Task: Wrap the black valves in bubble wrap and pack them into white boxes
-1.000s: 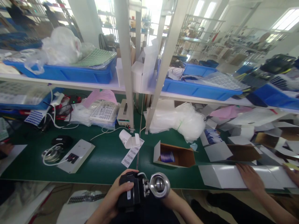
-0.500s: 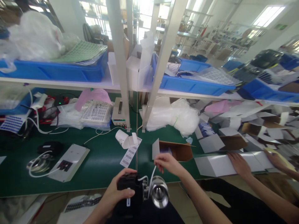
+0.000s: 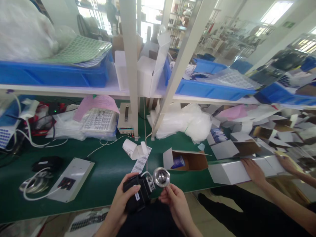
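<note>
My left hand (image 3: 123,200) is wrapped round a black boxy unit (image 3: 135,197) with a small white label on its side. A shiny round metal reflector head (image 3: 161,176) sticks out of that unit on a short white lead. My right hand (image 3: 174,202) sits just below and right of the reflector, fingers curled and pinched near its rim; whether they hold anything I cannot make out. Both hands hover over the near edge of the green bench mat (image 3: 108,168). A strip of barcode labels (image 3: 141,161) lies just beyond.
An open brown carton (image 3: 189,160) holding a blue packet lies to the right. A co-worker's hands (image 3: 251,169) press flat white cardboard (image 3: 227,171). A white panel with cable (image 3: 70,177) lies left. Blue bins (image 3: 54,74) sit on the shelf; white posts (image 3: 130,65) rise from the bench.
My right hand came down from the white lead above the reflector to just below it. The unit has been raised and tilted over the mat's edge. The view shifted slightly.
</note>
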`<control>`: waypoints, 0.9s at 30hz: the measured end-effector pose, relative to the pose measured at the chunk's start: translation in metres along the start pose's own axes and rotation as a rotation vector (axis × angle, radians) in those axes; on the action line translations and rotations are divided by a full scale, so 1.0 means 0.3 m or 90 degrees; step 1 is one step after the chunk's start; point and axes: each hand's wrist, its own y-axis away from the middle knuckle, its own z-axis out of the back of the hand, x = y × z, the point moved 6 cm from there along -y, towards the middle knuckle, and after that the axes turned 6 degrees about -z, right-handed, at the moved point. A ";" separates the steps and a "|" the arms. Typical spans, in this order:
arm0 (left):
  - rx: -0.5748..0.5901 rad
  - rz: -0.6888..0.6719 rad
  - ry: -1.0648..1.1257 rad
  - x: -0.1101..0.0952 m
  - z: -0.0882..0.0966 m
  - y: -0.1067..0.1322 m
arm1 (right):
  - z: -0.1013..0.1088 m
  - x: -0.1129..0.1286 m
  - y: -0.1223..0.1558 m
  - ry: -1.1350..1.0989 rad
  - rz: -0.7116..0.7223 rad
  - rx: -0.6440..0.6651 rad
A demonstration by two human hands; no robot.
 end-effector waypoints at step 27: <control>-0.105 0.174 0.041 0.139 -0.267 -0.111 | 0.043 0.572 -0.021 0.721 0.657 0.171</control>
